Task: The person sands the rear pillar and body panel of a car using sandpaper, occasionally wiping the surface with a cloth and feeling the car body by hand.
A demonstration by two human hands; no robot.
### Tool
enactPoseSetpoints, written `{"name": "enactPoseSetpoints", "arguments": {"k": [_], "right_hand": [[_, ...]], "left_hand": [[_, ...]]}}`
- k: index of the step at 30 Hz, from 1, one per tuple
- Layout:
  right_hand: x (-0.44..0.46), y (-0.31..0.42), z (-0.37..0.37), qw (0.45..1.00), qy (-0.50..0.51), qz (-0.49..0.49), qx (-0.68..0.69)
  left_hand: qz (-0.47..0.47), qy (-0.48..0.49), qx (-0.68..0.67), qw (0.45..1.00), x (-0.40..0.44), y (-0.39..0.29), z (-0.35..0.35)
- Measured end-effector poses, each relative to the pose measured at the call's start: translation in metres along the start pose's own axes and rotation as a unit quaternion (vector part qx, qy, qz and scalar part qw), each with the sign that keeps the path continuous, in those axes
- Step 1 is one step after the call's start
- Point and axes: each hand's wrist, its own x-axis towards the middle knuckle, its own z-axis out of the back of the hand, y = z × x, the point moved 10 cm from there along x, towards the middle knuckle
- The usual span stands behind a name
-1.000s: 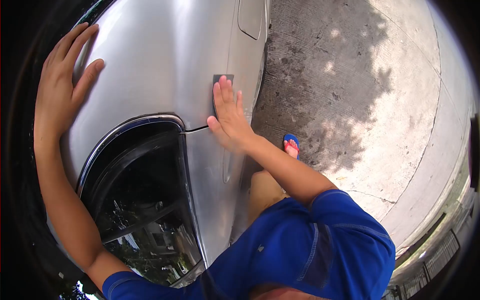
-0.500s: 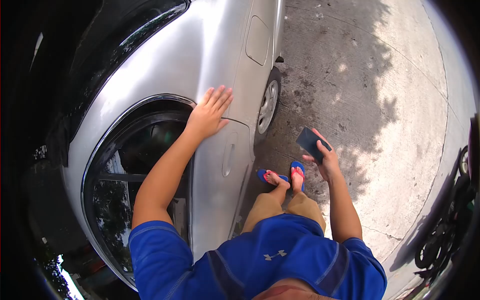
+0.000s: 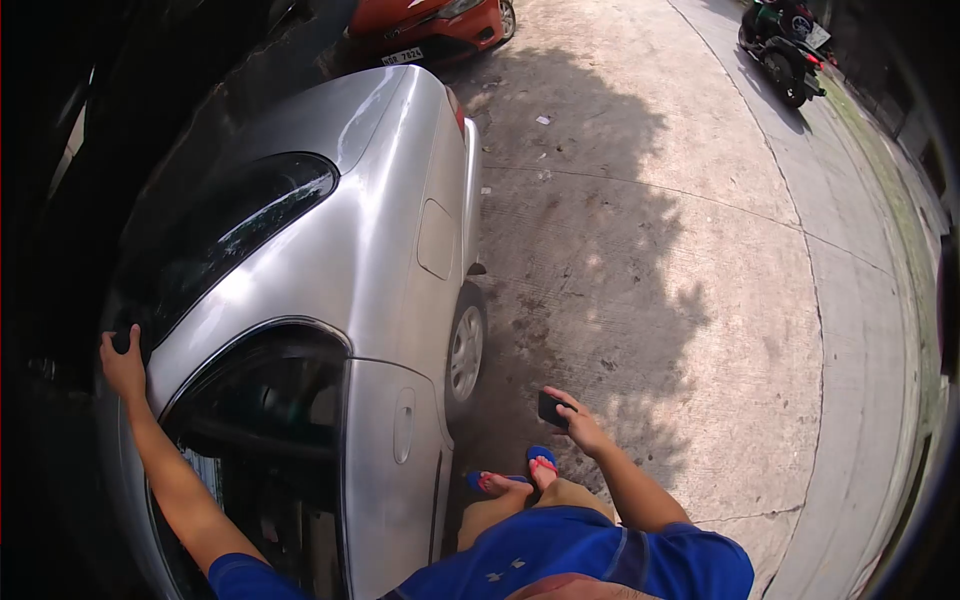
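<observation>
My left hand point(image 3: 123, 366) is stretched out to the far left, on the silver car's point(image 3: 400, 300) roof edge beside the dark rear window point(image 3: 250, 215). Its thumb and fingers are apart, with only darkness showing between them. On the other side, my right hand point(image 3: 585, 428) grips a dark smartphone point(image 3: 553, 409) above the pavement, away from the car. The phone is tilted and partly covered by fingers. Below my left arm is the car's side window point(image 3: 270, 400), and the door handle point(image 3: 404, 426) is to its right.
Concrete pavement point(image 3: 740, 330), partly shaded, runs along the car's side. The rear wheel point(image 3: 465, 352) stands near my sandaled feet point(image 3: 520, 475). A red car point(image 3: 440, 35) is behind the silver one, and a motorcycle point(image 3: 785, 55) stands at the upper right.
My left hand has moved from the rear body panel to the left, up to the roof edge. The view has tilted up, bringing in the red car. The phone stays in my right hand.
</observation>
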Motion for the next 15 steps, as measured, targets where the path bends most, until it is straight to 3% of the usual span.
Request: {"name": "enactPoseSetpoints", "arguments": {"k": [6, 7, 8, 12, 13, 15], "right_hand": [[0.013, 0.002, -0.033, 0.996, 0.062, 0.014, -0.061], [0.014, 0.001, -0.033, 0.993, 0.061, 0.037, -0.091], [0.017, -0.007, -0.031, 0.989, 0.059, 0.061, -0.122], [0.030, -0.044, -0.020, 0.988, 0.053, 0.076, -0.123], [0.026, -0.040, -0.018, 0.979, 0.040, 0.090, -0.178], [0.022, -0.050, -0.016, 0.986, 0.038, 0.051, -0.156]], "left_hand": [[-0.175, -0.043, -0.036, 0.983, -0.100, -0.196, 0.004], [-0.139, -0.007, 0.033, 0.990, -0.114, -0.227, 0.006], [-0.101, 0.028, 0.102, 0.989, -0.125, -0.248, 0.007], [-0.257, 0.034, -0.006, 0.966, -0.129, -0.285, -0.055], [-0.295, 0.005, 0.008, 0.956, -0.136, -0.298, -0.067], [-0.330, -0.022, 0.031, 0.943, -0.145, -0.332, -0.072]]}}
